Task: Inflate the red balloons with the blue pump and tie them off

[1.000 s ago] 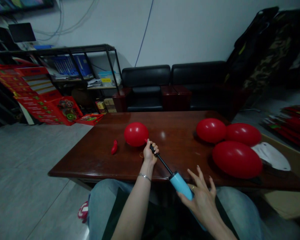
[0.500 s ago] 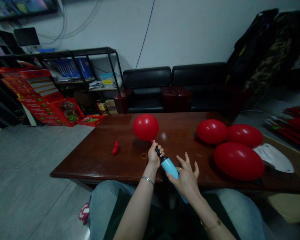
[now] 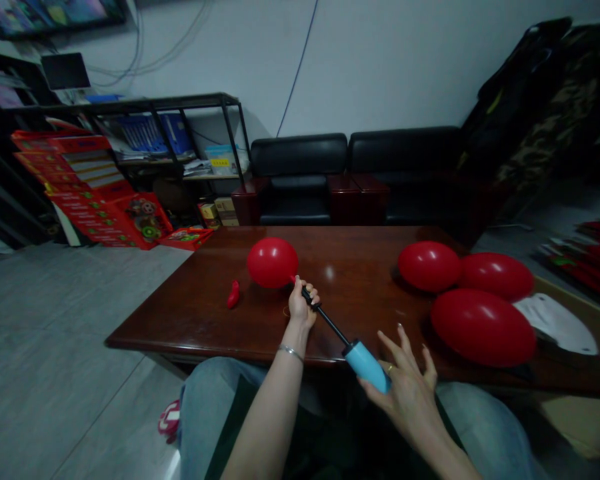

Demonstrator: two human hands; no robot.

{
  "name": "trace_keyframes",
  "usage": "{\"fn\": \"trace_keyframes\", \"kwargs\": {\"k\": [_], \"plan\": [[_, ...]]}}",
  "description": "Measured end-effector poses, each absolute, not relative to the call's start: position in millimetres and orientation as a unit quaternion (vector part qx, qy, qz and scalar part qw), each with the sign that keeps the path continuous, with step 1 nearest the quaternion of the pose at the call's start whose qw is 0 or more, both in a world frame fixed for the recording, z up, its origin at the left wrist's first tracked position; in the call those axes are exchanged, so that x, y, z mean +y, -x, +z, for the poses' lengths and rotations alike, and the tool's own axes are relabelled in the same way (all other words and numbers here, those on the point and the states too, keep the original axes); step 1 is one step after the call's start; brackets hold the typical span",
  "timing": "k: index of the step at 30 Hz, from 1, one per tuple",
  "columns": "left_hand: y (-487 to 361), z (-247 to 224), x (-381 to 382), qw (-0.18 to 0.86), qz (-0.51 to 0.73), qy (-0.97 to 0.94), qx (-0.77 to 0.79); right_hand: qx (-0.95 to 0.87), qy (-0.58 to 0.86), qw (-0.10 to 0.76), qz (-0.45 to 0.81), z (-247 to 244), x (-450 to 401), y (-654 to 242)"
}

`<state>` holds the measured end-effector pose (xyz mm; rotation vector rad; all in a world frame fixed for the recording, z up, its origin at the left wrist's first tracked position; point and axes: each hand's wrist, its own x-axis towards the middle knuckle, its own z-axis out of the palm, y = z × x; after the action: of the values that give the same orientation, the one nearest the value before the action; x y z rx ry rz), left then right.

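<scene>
My left hand (image 3: 303,303) is closed around the black end of a balloon pump, pinching the neck of a red balloon (image 3: 273,263) onto its nozzle. The balloon is partly inflated and hangs just over the table. From that hand a thin black rod runs down to the pump's light-blue barrel (image 3: 366,365). My right hand (image 3: 405,380) holds the barrel between thumb and palm, its other fingers spread upward. A limp red balloon (image 3: 233,294) lies left of the inflated one. Beside my left wrist a thin rubber band is mostly hidden.
Several things rest on the brown table (image 3: 350,267): three inflated red balloons (image 3: 483,327) at the right and a white flat piece (image 3: 555,323) beside them. Black sofas (image 3: 300,160) stand behind. Red boxes (image 3: 105,213) are stacked at the left by a shelf.
My right hand has drawn the blue barrel down and right, exposing the black rod. The balloon and my left hand have shifted slightly left.
</scene>
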<state>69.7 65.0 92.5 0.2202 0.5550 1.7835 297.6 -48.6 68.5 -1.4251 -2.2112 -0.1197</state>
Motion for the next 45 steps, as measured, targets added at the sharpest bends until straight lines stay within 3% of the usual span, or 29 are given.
{"fn": "trace_keyframes", "kwargs": {"k": [12,23,35,45], "plan": [[-95,89,60,0.595,0.746,-0.131,0.27,-0.801,0.52,0.297,-0.009,78,-6,-243],[-45,98,72,0.571,0.769,-0.09,0.272,-0.809,0.523,0.27,-0.01,57,-43,-286],[-97,83,57,0.595,0.745,-0.126,0.276,-0.808,0.526,0.266,0.016,79,-4,-245],[-69,85,70,0.579,0.76,-0.096,0.278,-0.806,0.529,0.265,-0.011,58,-39,-277]]}}
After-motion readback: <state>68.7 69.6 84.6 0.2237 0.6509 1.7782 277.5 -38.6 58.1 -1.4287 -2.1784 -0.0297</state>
